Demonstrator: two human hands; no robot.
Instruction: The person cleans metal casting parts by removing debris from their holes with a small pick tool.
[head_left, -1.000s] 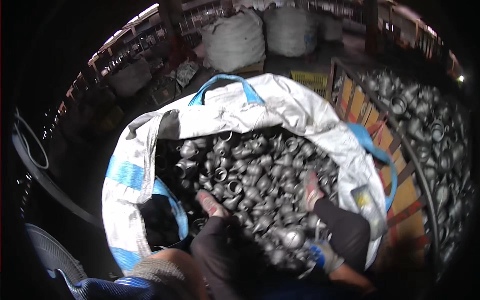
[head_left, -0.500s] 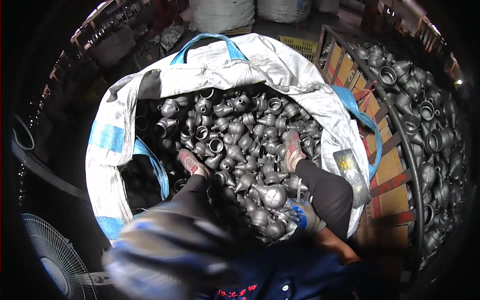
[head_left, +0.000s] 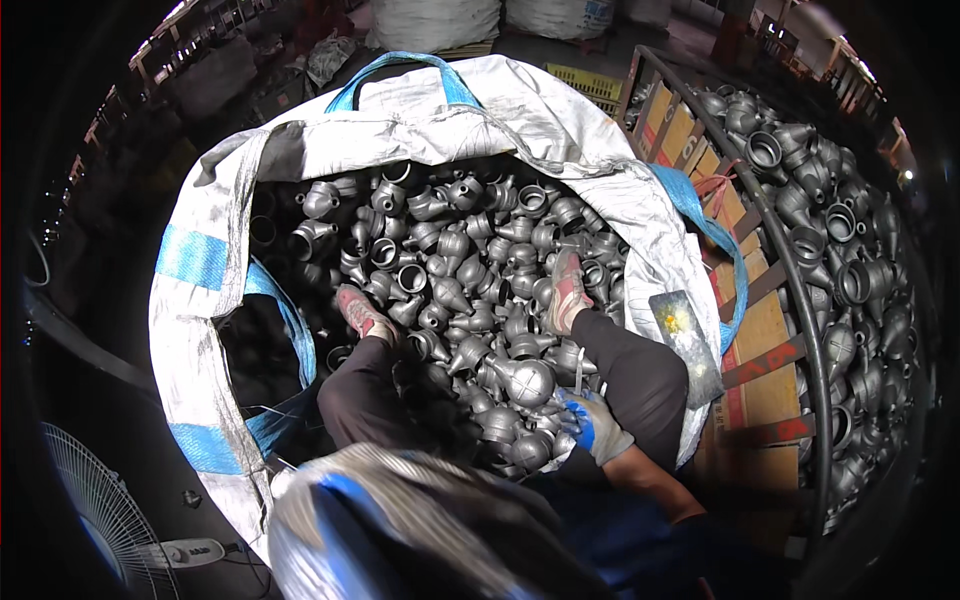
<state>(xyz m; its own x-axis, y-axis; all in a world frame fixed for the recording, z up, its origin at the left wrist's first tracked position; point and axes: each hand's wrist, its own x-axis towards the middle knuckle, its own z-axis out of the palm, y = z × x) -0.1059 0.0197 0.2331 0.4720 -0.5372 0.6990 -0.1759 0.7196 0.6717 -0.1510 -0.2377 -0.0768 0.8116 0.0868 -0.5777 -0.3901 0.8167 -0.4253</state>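
Note:
My right hand (head_left: 597,426), in a grey glove with blue coating, is low beside my right thigh with its fingers curled in over the pile. A thin pale strip (head_left: 580,368) stands up just beyond the fingers; whether they hold it I cannot tell. My left hand (head_left: 390,510), also gloved in grey and blue, is large and smeared close to me at the lower edge, its fingers not readable. Under my feet, grey bulb-shaped metal fittings (head_left: 470,270) with round openings fill a white bulk bag (head_left: 400,135). One rounded fitting (head_left: 531,382) with a cross mark lies near my right hand.
Blue strap loops (head_left: 715,235) hang on the bag's rim. At right, a metal-framed bin (head_left: 815,340) lined with cardboard holds more fittings (head_left: 860,280). A fan (head_left: 100,520) stands at lower left, a small dark piece (head_left: 190,498) near it. Yellow crate (head_left: 585,85) and white sacks (head_left: 435,22) are behind.
My left hand has moved right and down, nearer the lower middle. The whole view has shifted slightly; my right hand keeps its place beside my thigh.

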